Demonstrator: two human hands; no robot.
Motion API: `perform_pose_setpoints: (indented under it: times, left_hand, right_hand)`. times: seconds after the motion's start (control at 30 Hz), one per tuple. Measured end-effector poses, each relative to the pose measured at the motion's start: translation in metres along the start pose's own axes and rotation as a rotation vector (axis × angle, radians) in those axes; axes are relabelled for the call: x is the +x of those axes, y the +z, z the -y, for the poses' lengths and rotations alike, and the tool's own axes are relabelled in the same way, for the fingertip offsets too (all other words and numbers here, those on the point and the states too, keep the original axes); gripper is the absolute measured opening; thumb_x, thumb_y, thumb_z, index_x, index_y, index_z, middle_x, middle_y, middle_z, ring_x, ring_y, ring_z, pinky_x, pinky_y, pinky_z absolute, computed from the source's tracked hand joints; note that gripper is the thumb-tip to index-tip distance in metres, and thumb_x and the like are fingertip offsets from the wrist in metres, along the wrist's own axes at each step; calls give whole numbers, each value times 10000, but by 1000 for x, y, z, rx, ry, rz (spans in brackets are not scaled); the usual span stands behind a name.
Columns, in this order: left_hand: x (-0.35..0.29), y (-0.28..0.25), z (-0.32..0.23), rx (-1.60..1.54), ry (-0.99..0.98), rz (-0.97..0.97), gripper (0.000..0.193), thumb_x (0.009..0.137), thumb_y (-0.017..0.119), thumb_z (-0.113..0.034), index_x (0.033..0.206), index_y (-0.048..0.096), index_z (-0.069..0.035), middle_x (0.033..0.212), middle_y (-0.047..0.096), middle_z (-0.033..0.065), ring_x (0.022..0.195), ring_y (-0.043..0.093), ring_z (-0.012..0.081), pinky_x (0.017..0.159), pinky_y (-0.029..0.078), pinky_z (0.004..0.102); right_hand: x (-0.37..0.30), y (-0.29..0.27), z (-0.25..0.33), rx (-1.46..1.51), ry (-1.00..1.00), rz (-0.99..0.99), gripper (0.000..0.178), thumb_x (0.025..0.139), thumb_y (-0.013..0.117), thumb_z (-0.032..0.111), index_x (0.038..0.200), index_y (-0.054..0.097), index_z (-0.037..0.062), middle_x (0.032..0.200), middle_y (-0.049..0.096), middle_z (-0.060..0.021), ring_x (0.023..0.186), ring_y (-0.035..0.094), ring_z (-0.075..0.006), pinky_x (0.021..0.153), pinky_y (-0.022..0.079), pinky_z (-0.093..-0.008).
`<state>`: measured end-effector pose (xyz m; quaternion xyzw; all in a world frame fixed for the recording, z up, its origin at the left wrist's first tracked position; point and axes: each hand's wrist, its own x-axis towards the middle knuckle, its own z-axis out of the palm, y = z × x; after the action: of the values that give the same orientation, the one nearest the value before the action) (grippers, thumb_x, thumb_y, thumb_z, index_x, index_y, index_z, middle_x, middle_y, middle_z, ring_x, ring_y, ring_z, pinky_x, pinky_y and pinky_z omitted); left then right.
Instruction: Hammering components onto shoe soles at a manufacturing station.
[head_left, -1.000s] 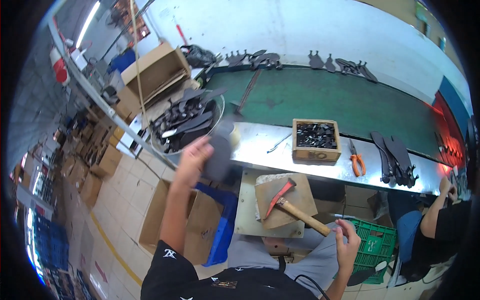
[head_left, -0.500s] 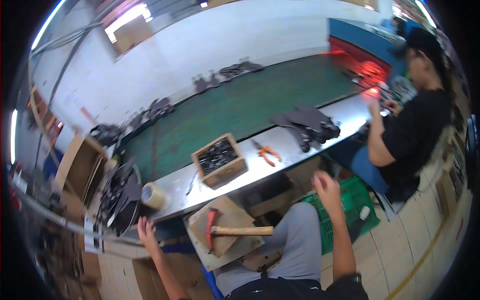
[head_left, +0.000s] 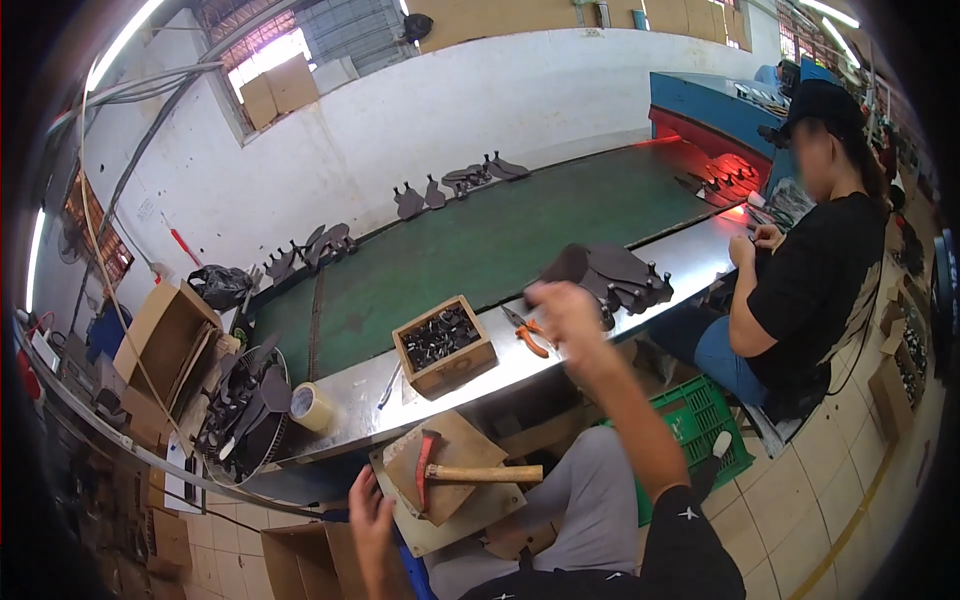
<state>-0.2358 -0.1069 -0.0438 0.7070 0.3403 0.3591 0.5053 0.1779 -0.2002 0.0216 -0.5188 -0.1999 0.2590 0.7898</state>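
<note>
Brown cardboard boxes (head_left: 165,335) stand open at the far left, and two more (head_left: 275,90) sit on a high ledge. A small wooden box (head_left: 447,347) of dark parts rests on the steel bench edge (head_left: 560,350), between a tape roll (head_left: 309,405) and orange-handled pliers (head_left: 528,331). The right hand (head_left: 563,311) is raised over the bench near a pile of dark blades (head_left: 606,274); blur hides whether it grips anything. The left hand (head_left: 369,515) hangs open and empty beside a board (head_left: 470,500) bearing a red-headed hammer (head_left: 455,472). A seated person (head_left: 815,270) works at right.

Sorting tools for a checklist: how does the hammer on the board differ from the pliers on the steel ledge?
The hammer has a red head and a bare wooden handle; the pliers have orange grips. The hammer is larger and lies nearer the left hand; the pliers lie near the raised right hand. Neither is held.
</note>
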Motion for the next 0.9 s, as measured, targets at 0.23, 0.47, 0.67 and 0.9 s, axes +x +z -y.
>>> perform_pose_setpoints:
  times: [0.23,0.47,0.67,0.9]
  left_hand:
    - [30,42,-52,273,761,-325,539,970,576,-332,1369,452,9,1401,523,207,1372,427,378,1171,230,523]
    - [-8,6,-92,-414,179,-189,830,841,756,-30,1479,226,-60,1224,561,152,867,691,226,797,574,319]
    - [14,29,-46,-635,-4,-41,775,889,662,36,1504,203,-66,1279,549,156,818,672,198,777,572,330]
    - [108,87,73,559,383,-243,699,788,779,-246,1384,476,-39,1479,360,229,1363,294,453,1128,248,532]
  right_hand:
    - [-179,119,0,98,341,1181,494,981,598,386,1301,492,26,929,705,-96,760,703,-208,635,559,-315]
    - [-168,51,-130,-1478,-647,608,818,826,732,307,1470,302,44,1335,499,-206,1039,631,-334,758,561,-442]
    - [-190,-27,-96,-1392,-299,584,549,773,705,93,1277,496,39,857,677,-154,751,671,-339,623,539,-428]
    - [-267,-93,-84,-678,15,41,164,865,652,73,1019,690,27,627,600,-53,485,513,-81,469,404,-265]
